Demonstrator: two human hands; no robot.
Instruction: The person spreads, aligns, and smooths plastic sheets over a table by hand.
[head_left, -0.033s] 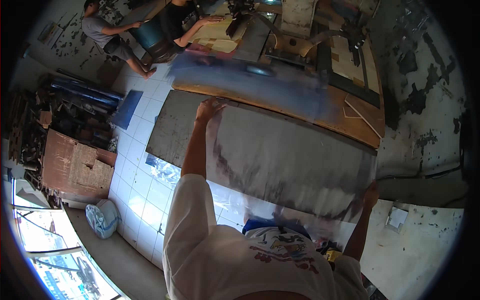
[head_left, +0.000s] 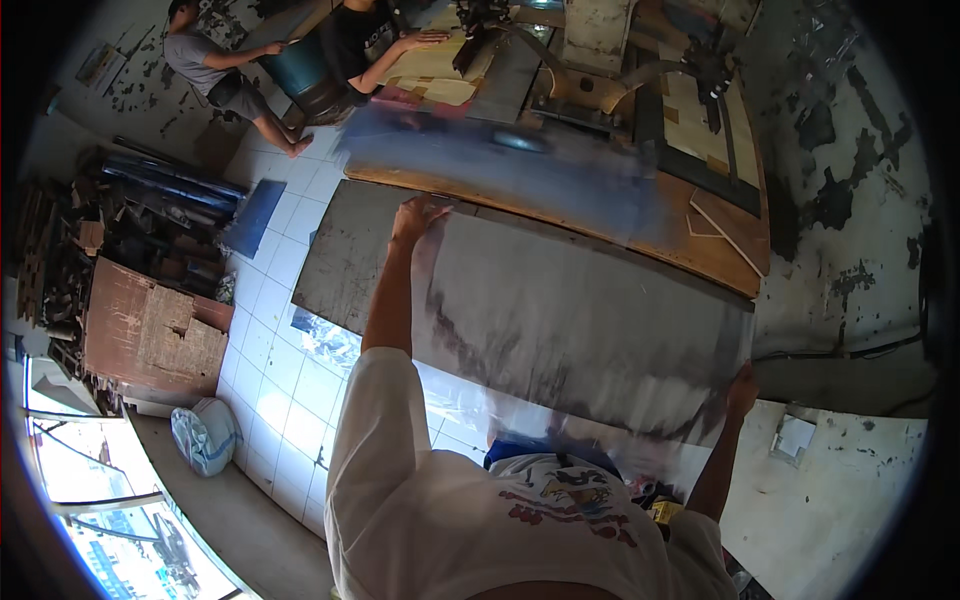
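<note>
- The large grey sheet (head_left: 560,320) spans your view, held up in front of you above the white tiled floor (head_left: 285,390) and the wooden counter (head_left: 700,240).
- Your left hand (head_left: 415,218) grips its far upper corner, fingers closed on the edge.
- Your right hand (head_left: 742,388) pinches its lower right corner.
- Two people work at the far bench (head_left: 440,75).

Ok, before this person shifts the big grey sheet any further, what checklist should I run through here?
1. Left hand on the grey sheet, far corner: ok.
2. Right hand on its near-right edge: ok.
3. Firmness of both grips: cannot tell.
4. Wooden board beyond the sheet free of loose pieces: not ok, offcuts lie on it.
5. Two other people away from the sheet: ok.
6. Sheet flat, unfolded: cannot tell, blurred.
</note>
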